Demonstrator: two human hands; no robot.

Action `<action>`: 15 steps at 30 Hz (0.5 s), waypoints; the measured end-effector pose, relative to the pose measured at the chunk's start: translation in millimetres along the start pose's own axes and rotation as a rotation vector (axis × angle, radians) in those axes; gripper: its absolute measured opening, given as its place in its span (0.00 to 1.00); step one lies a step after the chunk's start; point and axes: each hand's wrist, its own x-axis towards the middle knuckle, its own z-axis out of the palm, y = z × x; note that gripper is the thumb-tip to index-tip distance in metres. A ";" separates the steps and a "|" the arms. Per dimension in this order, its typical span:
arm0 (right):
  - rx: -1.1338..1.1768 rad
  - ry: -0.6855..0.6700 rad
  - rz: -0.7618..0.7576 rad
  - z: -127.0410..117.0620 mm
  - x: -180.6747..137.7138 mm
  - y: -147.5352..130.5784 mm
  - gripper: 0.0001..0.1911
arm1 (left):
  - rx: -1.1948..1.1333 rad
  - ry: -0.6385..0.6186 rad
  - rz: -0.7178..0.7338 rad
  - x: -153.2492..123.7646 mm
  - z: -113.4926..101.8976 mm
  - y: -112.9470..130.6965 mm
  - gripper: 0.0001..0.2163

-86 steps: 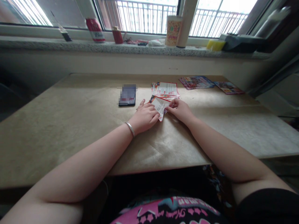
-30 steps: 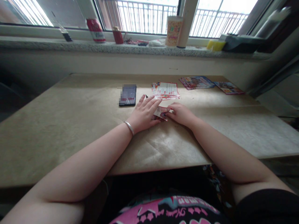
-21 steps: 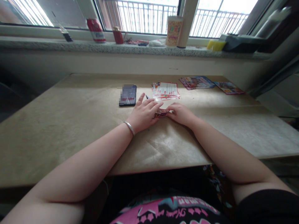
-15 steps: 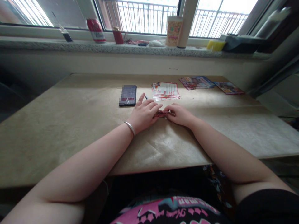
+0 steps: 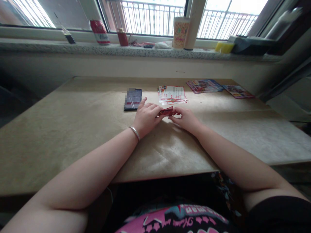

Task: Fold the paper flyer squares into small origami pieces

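A small red folded paper piece (image 5: 166, 112) is held between my two hands, just above the table. My left hand (image 5: 147, 117) grips its left end, thumb below and fingers above, with one finger raised toward the phone. My right hand (image 5: 184, 118) pinches its right end between thumb and fingertips. The fingers hide both ends of the piece. Beyond the hands lies a loose stack of printed paper sheets (image 5: 173, 93) with red edges. A dark phone (image 5: 133, 99) lies flat to the left of the stack.
Colourful printed packets (image 5: 205, 86) lie at the back right of the table (image 5: 73, 136), with another packet (image 5: 238, 91) beside them. On the windowsill (image 5: 145, 51) stand a red-and-white can (image 5: 99, 33), a red bottle (image 5: 122, 37), a patterned cup (image 5: 181, 33) and a yellow object (image 5: 224, 47).
The red paper piece has been raised and turned, showing more of its face. My left hand has shifted slightly left, and the dark pointed thing by its fingers no longer shows.
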 end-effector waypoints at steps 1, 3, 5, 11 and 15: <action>0.027 0.025 -0.018 0.1 0.0 -1.1 0.06 | -0.017 0.027 -0.008 0.0 0.4 -0.5 0.08; 0.067 0.066 -0.067 -0.9 0.1 -3.6 0.04 | -0.043 0.079 -0.012 -0.1 0.7 -1.2 0.07; 0.068 0.118 -0.123 -3.0 0.3 -6.4 0.04 | -0.059 0.112 -0.006 -0.2 0.6 -1.5 0.06; -0.003 0.242 -0.250 -8.7 -0.8 -12.9 0.03 | -0.087 0.088 -0.025 -0.5 0.3 0.4 0.06; -0.116 0.255 -0.283 -10.4 -2.9 -16.5 0.07 | -0.196 0.139 -0.064 0.5 -1.0 5.5 0.11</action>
